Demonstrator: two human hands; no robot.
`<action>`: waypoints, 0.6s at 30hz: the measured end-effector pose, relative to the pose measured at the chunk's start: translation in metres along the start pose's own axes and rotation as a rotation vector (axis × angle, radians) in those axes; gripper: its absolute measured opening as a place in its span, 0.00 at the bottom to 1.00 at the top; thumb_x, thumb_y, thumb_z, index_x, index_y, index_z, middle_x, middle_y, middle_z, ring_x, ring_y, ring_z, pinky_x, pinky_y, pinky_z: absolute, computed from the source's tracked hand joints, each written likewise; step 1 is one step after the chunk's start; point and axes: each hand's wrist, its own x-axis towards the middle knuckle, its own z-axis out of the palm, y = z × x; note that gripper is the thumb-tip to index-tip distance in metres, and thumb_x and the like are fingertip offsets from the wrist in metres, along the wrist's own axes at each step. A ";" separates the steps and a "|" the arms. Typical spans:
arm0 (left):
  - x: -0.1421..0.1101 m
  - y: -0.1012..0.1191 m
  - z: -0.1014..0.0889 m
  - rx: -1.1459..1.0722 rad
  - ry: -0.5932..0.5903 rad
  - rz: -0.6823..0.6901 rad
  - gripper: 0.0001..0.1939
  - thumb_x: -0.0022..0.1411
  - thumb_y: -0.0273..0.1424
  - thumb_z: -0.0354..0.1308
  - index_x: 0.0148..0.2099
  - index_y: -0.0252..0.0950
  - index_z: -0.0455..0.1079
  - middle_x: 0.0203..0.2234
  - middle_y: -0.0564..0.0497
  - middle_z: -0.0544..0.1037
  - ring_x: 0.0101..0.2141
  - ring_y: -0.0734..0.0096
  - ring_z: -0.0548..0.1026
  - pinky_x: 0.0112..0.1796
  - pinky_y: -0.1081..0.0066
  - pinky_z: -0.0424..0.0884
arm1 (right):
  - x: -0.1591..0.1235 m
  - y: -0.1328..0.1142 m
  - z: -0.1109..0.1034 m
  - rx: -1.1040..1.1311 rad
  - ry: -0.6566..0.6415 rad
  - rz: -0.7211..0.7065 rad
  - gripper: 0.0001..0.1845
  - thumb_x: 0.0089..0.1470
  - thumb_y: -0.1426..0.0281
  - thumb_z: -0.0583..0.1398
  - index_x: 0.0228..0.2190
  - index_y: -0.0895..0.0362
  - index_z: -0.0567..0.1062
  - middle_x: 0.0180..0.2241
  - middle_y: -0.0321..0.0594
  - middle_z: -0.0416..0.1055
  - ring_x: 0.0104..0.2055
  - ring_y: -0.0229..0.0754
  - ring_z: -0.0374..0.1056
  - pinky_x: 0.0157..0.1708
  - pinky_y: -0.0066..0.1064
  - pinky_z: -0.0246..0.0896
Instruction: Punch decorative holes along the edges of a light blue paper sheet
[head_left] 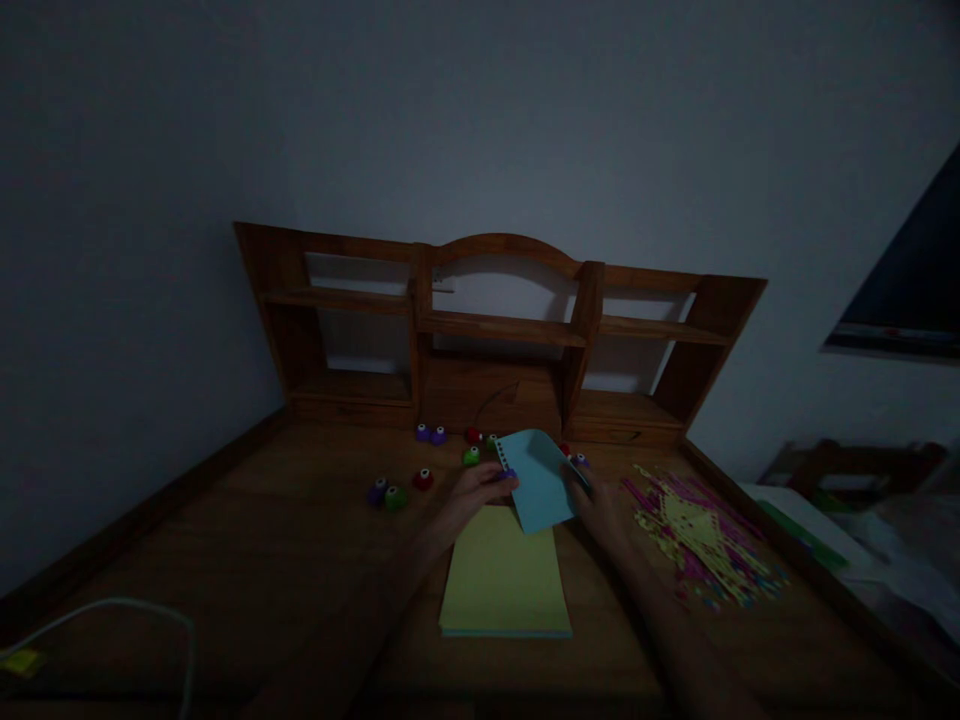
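Note:
My left hand (477, 484) pinches a small purple round piece (508, 474) at the left edge of a light blue sheet of paper (537, 480). A row of dark holes or notches runs along that edge. My right hand (594, 500) grips the sheet's right side, which bends upward. The sheet is tilted above a stack of yellow paper (506, 575) with a bluish layer at its bottom. Small round eye-like pieces lie around: a red one (423, 479), a green one (395, 497), a purple one (377, 491) and several more behind the sheet.
A wooden shelf unit (499, 328) stands along the back of the wooden desk (247, 560). To the right lies a loose pile of thin yellow and pink sticks (697, 530). A white cable (142, 604) curves at the lower left, near a yellow object (22, 662). The room is dim.

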 end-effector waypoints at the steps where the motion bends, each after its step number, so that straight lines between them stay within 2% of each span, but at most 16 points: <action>1: 0.000 0.000 0.000 0.000 -0.001 -0.002 0.21 0.49 0.40 0.67 0.42 0.34 0.74 0.42 0.41 0.77 0.40 0.57 0.76 0.42 0.62 0.70 | 0.000 0.000 0.000 0.002 0.004 -0.006 0.22 0.59 0.62 0.50 0.48 0.59 0.73 0.30 0.45 0.76 0.30 0.48 0.72 0.31 0.31 0.63; 8: -0.004 0.003 0.001 -0.005 -0.026 -0.008 0.20 0.50 0.40 0.66 0.44 0.34 0.73 0.44 0.40 0.76 0.41 0.57 0.76 0.41 0.63 0.70 | 0.000 0.001 0.002 0.022 0.011 -0.014 0.23 0.59 0.60 0.49 0.47 0.59 0.73 0.34 0.46 0.76 0.33 0.48 0.72 0.32 0.32 0.64; 18: -0.003 0.007 0.001 0.009 -0.030 -0.014 0.18 0.50 0.40 0.66 0.42 0.35 0.74 0.43 0.42 0.77 0.42 0.57 0.75 0.44 0.62 0.70 | -0.001 -0.005 -0.003 0.008 -0.005 0.001 0.24 0.58 0.59 0.49 0.46 0.60 0.74 0.28 0.43 0.75 0.26 0.45 0.71 0.25 0.29 0.60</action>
